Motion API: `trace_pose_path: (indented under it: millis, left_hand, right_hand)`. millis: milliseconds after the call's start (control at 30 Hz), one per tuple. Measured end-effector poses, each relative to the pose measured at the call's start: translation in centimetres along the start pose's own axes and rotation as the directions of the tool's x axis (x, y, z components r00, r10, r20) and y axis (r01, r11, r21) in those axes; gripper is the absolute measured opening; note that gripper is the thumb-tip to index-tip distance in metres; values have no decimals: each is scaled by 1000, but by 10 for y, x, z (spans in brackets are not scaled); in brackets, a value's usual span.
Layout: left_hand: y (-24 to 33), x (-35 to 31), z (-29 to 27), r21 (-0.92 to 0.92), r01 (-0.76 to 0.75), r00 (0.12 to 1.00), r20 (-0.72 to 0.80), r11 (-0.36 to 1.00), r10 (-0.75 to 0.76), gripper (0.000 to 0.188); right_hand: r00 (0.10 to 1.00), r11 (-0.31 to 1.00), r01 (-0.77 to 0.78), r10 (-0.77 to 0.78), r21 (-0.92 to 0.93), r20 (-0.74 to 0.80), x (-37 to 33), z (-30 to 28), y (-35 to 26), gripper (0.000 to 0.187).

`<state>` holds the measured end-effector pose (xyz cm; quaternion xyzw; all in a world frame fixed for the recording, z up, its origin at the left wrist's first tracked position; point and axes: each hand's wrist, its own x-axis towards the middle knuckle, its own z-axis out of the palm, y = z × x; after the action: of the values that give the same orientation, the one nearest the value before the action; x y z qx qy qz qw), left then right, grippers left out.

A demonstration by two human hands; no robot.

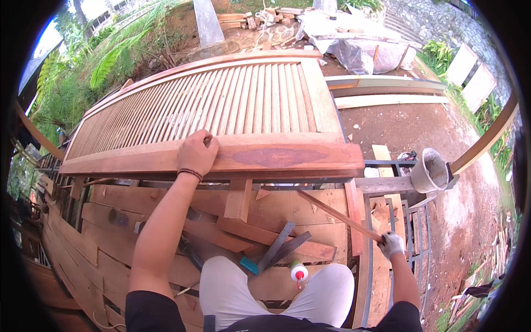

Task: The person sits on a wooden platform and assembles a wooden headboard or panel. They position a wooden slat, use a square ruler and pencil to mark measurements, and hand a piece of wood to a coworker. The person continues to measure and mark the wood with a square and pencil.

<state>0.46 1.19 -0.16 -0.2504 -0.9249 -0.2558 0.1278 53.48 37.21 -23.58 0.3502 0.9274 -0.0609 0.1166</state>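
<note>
Left hand (198, 152) curls on the louvered shutter (221, 102) at nine o'clock, hold unclear, while gloved right hand (392, 245) grips a wooden strip (339, 215) at four, seemingly mid-handling, next needing steady control.

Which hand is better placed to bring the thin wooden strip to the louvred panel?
Probably the right hand: gloved, it grips the strip, while the left hand rests on the near rail of the panel.

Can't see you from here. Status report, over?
Left hand curled on near edge of slatted panel. Right hand, gloved, gripping thin wood strip. Lower in view: saw blade, red-capped bottle.
</note>
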Motion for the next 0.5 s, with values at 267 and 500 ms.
trace_pose_path:
  millis: [267,500]
  left_hand:
    - [4,-1,5,31,19,1000,12,999,-20,23]
    - [-2,-2,-6,5,-6,1000,4,1000,6,29]
  right_hand:
    - [876,420,-160,477,893,-67,-141,-65,65,33]
    - [951,372,119,225,921,-214,40,-289,-138,33]
